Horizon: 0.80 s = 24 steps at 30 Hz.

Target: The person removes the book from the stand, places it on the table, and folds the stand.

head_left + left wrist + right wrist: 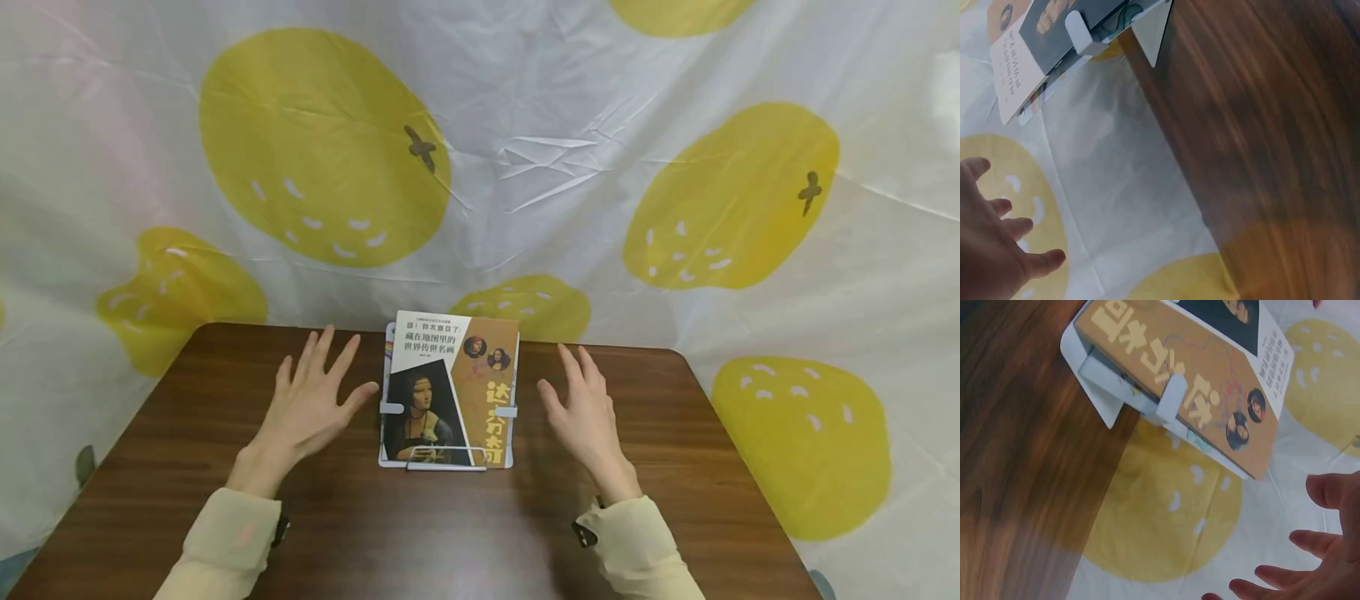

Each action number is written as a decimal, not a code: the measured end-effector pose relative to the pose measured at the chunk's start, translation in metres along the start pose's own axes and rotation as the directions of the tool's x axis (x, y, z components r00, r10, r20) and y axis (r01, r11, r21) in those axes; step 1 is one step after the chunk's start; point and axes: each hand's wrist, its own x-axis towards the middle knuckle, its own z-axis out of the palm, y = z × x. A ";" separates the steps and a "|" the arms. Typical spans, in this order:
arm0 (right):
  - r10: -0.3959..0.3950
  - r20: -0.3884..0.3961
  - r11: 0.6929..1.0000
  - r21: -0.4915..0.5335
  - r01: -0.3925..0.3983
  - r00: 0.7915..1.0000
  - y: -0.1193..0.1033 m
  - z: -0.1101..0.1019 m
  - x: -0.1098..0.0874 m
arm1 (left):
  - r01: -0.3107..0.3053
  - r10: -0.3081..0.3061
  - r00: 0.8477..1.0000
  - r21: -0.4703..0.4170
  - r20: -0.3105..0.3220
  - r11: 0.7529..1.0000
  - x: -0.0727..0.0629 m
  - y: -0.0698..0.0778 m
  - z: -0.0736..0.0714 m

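Note:
A book (438,392) with a portrait on its white, black and tan cover leans upright on a book stand (446,467). White side clips (392,408) overlap both edges of the cover, and a clear-looking front bar crosses its foot. To the left of the book my left hand (311,408) is spread, touching nothing. My right hand (585,417) hovers on the other side, fingers extended and also apart from the book. The right wrist view shows the book's tan half (1191,381) and a side clip (1172,399); the left wrist view shows the opposite clip (1082,34).
A dark brown wooden table (360,550) with rounded far corners lies under the stand. Right behind it hangs a white cloth (525,100) printed with large yellow fruit. Dark bands (583,534) show at the wrists by the pale sleeves (232,533).

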 end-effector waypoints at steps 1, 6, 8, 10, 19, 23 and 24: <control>0.003 -0.005 1.000 0.020 -0.003 1.000 -0.001 0.003 0.001 | -0.002 0.002 1.000 -0.004 -0.007 1.000 0.000 -0.001 0.002; 0.020 -0.033 0.993 0.117 -0.016 0.999 -0.005 0.015 0.004 | -0.014 0.013 0.999 -0.023 -0.040 1.000 0.005 -0.002 0.012; 0.014 -0.055 0.989 0.149 -0.006 0.998 -0.007 0.019 0.005 | -0.020 0.019 0.999 -0.034 -0.051 0.999 0.007 -0.002 0.017; 0.003 -0.082 0.984 0.176 0.012 0.997 -0.006 0.024 0.007 | -0.026 0.023 0.998 -0.054 -0.060 0.998 0.010 0.001 0.021; 0.037 -0.134 0.965 0.261 0.000 0.990 -0.008 0.045 0.013 | -0.038 0.017 0.988 -0.137 -0.152 0.990 0.020 0.008 0.039; 0.086 -0.132 0.944 0.326 -0.039 0.988 -0.015 0.053 0.019 | -0.038 -0.008 0.974 -0.196 -0.228 0.980 0.023 0.011 0.045; 0.098 -0.132 0.940 0.339 -0.048 0.986 -0.017 0.055 0.020 | -0.035 -0.017 0.970 -0.209 -0.241 0.977 0.023 0.012 0.047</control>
